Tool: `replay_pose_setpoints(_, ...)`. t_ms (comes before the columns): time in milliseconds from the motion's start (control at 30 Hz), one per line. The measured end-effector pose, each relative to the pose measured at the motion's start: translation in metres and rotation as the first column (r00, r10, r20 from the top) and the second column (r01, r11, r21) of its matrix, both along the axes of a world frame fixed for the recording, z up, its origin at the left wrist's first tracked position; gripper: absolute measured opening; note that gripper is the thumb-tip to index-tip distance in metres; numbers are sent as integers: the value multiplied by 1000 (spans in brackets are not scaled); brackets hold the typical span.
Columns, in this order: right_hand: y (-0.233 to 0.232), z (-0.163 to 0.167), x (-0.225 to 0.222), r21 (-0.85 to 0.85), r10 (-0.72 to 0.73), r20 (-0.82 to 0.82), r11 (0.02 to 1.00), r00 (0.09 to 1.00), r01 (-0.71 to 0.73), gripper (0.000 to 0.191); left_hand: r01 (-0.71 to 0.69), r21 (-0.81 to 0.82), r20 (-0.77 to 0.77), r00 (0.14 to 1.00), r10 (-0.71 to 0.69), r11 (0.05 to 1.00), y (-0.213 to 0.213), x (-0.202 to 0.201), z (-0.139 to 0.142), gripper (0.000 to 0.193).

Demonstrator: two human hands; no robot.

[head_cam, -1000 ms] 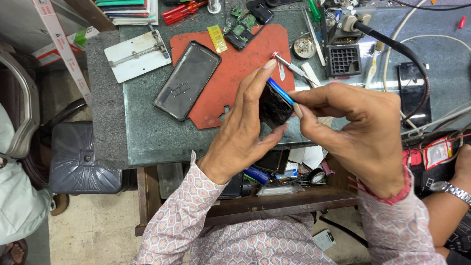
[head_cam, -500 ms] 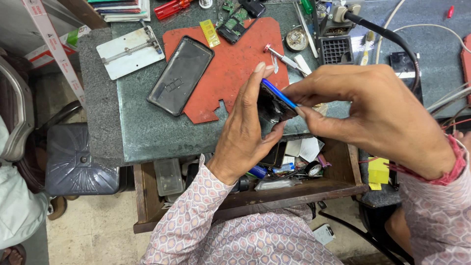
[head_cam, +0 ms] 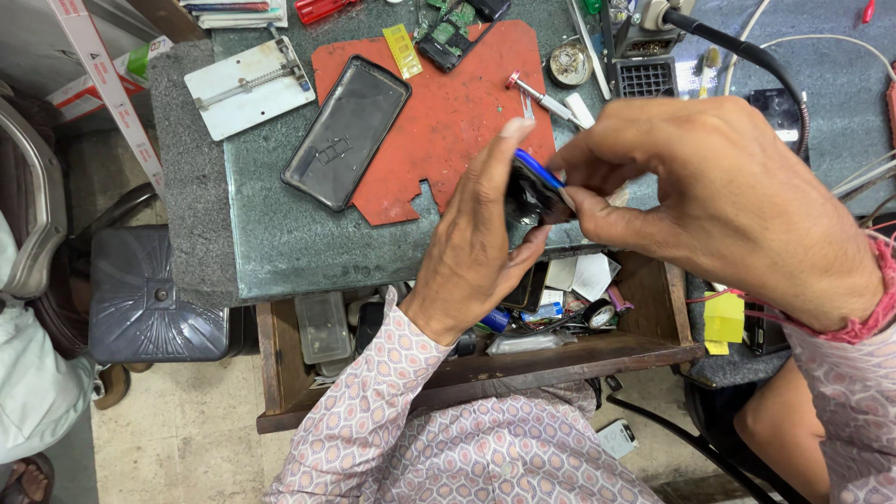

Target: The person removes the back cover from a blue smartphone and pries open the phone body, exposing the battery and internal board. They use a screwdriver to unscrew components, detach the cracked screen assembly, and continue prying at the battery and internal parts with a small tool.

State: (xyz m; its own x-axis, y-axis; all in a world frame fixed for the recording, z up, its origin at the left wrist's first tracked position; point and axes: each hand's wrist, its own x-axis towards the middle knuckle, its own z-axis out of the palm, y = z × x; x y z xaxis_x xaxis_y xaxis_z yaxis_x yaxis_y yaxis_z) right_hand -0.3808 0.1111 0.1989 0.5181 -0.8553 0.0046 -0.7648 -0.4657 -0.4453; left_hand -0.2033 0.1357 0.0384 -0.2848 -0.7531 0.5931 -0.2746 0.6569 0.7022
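Both my hands meet over the front edge of the stone-topped bench (head_cam: 280, 243). My left hand (head_cam: 481, 238) cups a small black device with a blue edge (head_cam: 537, 187), fingers upright behind it. My right hand (head_cam: 719, 201) pinches the same device from the right with thumb and fingertips. Most of the device is hidden between the hands. A black phone shell (head_cam: 347, 131) lies face up on the red mat (head_cam: 448, 112) to the left of my hands.
A white metal clamp plate (head_cam: 247, 86) sits at the bench's back left. Circuit boards (head_cam: 448, 28), a screwdriver (head_cam: 546, 98) and a round tin (head_cam: 569, 63) lie behind the mat. An open wooden drawer (head_cam: 485, 373) full of small parts is below my hands. A dark stool (head_cam: 154, 294) stands left.
The view has closed in and shifted; my hands stay joined on the small device, which has tilted a little, with my right hand now covering more of it.
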Motion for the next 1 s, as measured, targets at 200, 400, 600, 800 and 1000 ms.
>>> replay_pose_setpoints(200,-14,1,5,-82,153,-48,984,987,-157,28,-11,11,11,1000,11,1000,2,-4,-1,100)
replay_pose_setpoints(400,-25,2,11,57,30,-60,998,998,-26,21,-24,-23,40,999,25,999,3,-6,-1,99)
replay_pose_setpoints(600,-34,12,21,167,-32,-246,983,969,75,22,-35,-45,73,997,38,998,6,-8,-2,99)
replay_pose_setpoints(800,-37,26,38,262,14,-439,958,899,113,21,-83,-68,74,993,88,994,14,-14,-13,98)
replay_pose_setpoints(1000,-27,36,50,262,97,-623,961,776,89,25,-159,-124,115,978,173,980,23,-23,-26,98)
